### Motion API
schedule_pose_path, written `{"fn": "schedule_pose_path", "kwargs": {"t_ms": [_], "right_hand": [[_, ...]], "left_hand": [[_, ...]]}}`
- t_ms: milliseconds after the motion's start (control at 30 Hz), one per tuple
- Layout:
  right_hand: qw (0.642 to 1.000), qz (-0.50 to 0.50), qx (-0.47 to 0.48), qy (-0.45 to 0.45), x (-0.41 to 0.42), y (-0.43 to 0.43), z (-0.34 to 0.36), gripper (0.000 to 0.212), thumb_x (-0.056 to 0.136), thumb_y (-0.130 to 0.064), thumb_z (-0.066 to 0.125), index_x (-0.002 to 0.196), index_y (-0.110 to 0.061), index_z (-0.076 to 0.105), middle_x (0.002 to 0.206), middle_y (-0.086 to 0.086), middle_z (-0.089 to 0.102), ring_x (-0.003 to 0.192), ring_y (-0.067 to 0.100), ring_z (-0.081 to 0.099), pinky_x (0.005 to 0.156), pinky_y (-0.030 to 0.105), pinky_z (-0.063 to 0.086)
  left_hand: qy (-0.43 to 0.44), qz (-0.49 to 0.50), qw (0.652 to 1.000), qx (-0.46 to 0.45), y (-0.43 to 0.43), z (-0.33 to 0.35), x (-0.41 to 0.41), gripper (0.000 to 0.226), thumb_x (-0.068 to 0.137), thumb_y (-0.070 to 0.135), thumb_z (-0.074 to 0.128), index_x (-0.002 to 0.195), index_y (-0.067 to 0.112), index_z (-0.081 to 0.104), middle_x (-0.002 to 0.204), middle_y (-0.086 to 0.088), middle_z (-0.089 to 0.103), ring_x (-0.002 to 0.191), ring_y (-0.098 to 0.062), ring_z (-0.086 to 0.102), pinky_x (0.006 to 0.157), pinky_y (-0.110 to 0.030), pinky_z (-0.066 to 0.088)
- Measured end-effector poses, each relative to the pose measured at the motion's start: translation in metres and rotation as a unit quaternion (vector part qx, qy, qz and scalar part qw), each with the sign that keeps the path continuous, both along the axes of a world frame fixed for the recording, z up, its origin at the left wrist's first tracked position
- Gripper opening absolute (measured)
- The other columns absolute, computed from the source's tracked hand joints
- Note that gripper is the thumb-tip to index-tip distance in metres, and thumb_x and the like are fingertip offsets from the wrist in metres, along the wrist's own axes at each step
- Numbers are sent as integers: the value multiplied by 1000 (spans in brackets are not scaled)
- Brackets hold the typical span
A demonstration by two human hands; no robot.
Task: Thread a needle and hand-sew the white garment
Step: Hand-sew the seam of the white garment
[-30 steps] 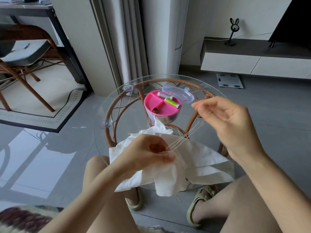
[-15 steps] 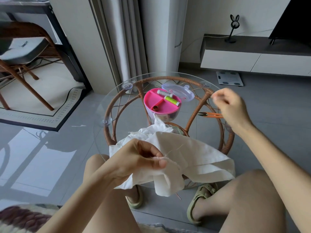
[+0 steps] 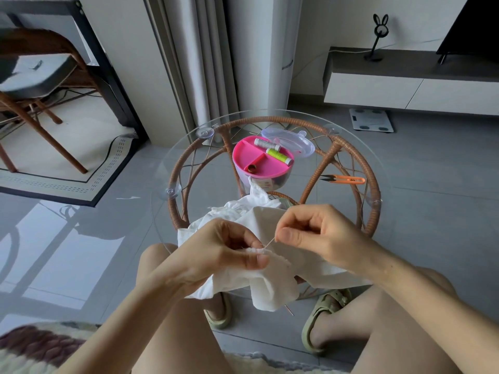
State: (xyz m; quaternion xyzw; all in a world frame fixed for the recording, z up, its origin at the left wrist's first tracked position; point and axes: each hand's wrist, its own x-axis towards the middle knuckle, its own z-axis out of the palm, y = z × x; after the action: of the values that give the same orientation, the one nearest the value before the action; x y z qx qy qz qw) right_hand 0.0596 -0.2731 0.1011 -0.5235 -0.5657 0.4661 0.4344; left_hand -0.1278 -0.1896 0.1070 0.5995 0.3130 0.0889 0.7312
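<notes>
The white garment lies crumpled over the near edge of the round glass table and hangs toward my knees. My left hand pinches a folded edge of the cloth between thumb and fingers. My right hand pinches the thin needle between thumb and forefinger, and its tip meets the cloth edge right at my left thumb. The thread is too fine to make out.
A pink sewing box with thread spools stands mid-table, its clear lid behind it. Orange thread snips lie at the right of the table. A chair is far left, a low cabinet far right.
My right hand pulled the thread out to the right, swung out beside the snips, then came back to the cloth and now holds the needle at the edge. My left hand kept its hold.
</notes>
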Motion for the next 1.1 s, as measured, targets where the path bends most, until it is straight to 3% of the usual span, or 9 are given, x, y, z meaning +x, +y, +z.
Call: {"fn": "schedule_pose_path", "kwargs": {"t_ms": [133,267,367,433,500,567,733,967,1100], "right_hand": [[997,-38,27,59,5,3,14,10,77,-17,65,71,-20,72,68,-3,65,70,8,57,67,16,46],[995,-83,54,34,2,9,15,12,81,-13,69,71,-20,71,66,0,65,68,8,58,67,17,48],[992,-106,41,-55,0,15,6,4,87,-13,66,87,-15,69,60,5,57,62,6,51,64,18,45],[989,-100,36,-99,0,15,-2,19,88,-23,63,105,-14,62,53,-7,41,54,1,39,57,13,36],[994,-77,31,-72,0,8,-7,30,92,-33,55,115,-13,51,57,-3,38,55,4,37,57,13,34],[997,-49,28,-54,-3,-3,-10,22,94,-30,46,107,-13,49,65,9,44,60,10,40,60,16,35],[986,-27,76,-146,-9,-14,-23,8,94,-17,51,91,-16,58,74,-9,57,70,10,55,64,16,43],[987,-32,66,-142,-10,-15,-28,9,92,-18,53,90,-17,61,81,-10,61,78,9,59,67,12,44],[989,-25,61,-131,-9,-14,-27,9,91,-18,54,89,-15,62,81,-10,62,78,10,60,67,15,46]], "left_hand": [[22,-14,999,39,0,1,2,18,50,23,84,61,15,73,63,-3,67,60,-12,62,60,-20,50],[13,-11,999,39,-2,1,5,8,58,12,79,59,16,72,60,0,67,57,-8,61,57,-17,47],[-3,-15,1000,24,-3,0,4,12,53,15,83,60,15,73,61,-1,67,58,-9,62,57,-16,48],[-16,-13,1000,-8,-3,-2,4,12,53,15,82,60,13,73,61,-2,67,58,-9,62,57,-16,48],[-24,-4,999,-42,-3,-5,3,11,53,12,80,60,13,72,61,-3,66,57,-10,62,57,-16,48],[-28,0,998,-60,-2,-6,2,10,55,8,79,61,12,72,60,-4,65,55,-11,61,56,-17,48],[-15,-1,998,-66,0,-7,2,9,57,5,76,61,12,72,60,-5,65,55,-12,61,55,-17,48],[-9,-3,997,-71,3,-11,3,10,56,6,77,61,11,72,60,-5,65,55,-11,61,53,-16,48],[-11,-8,997,-72,4,-12,3,13,51,17,78,61,12,72,60,-4,65,55,-11,61,53,-16,48]]}}
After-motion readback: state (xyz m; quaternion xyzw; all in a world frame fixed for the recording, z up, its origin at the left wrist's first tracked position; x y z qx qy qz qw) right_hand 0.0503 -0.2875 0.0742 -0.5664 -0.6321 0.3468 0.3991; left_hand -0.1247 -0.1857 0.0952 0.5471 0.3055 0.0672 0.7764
